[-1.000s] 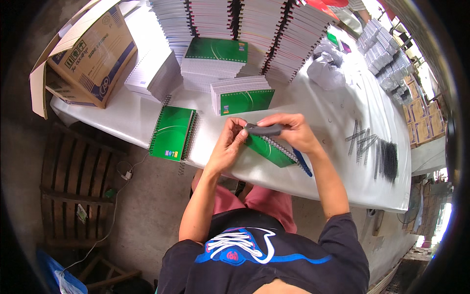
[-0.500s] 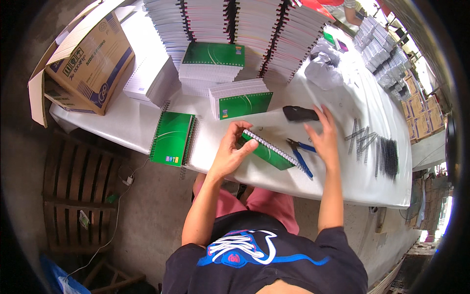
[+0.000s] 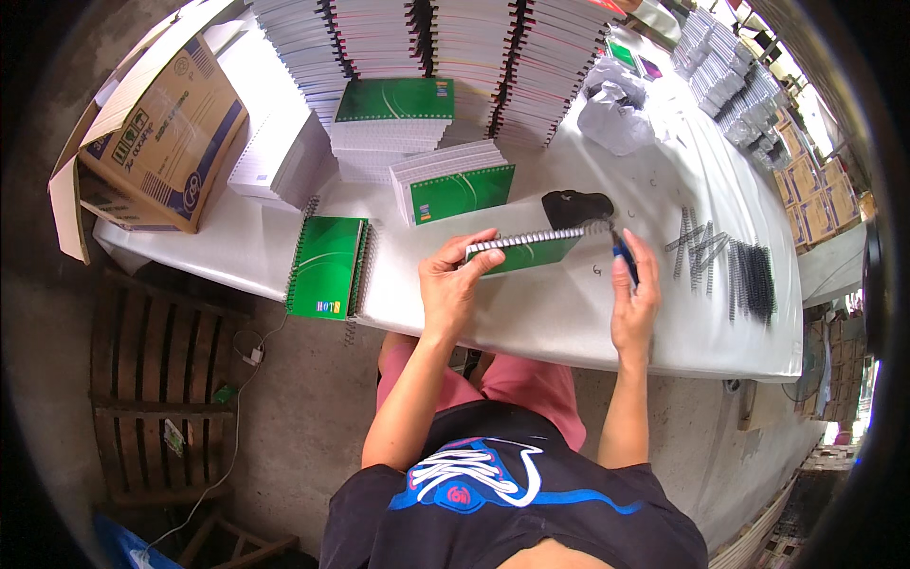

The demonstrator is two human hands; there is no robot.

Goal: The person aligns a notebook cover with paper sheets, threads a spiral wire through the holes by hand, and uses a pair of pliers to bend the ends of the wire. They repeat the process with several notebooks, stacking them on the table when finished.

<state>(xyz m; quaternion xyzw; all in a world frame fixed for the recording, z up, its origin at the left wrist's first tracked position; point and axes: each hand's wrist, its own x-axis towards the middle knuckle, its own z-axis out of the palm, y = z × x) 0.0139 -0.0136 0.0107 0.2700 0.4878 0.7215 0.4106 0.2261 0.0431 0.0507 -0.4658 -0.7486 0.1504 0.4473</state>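
My left hand (image 3: pixel 456 280) grips one end of a green spiral notebook (image 3: pixel 531 254), its thumb across the wire-bound edge. The coil runs along the notebook's top and sticks out past the far right end. In my right hand (image 3: pixel 634 299) is a pair of blue-handled pliers (image 3: pixel 624 261), their jaws up at the protruding coil end; whether they touch the wire is too small to tell. Just behind that end lies a black cloth-like item (image 3: pixel 575 209). Left of my left hand, finished-looking green spiral notebooks (image 3: pixel 325 268) are stacked at the table's front edge.
Loose black coils (image 3: pixel 751 280) lie at the right. Behind my hands stand green-covered page stacks (image 3: pixel 463 196), white page blocks (image 3: pixel 282 163) and tall piles of bound books (image 3: pixel 384 38). An open carton (image 3: pixel 166 133) is at the left; crumpled plastic (image 3: pixel 614 119) lies farther back.
My right hand has picked up the pliers from the table and brought them to the coil end. The notebook has turned, its right end swinging up and away from me.
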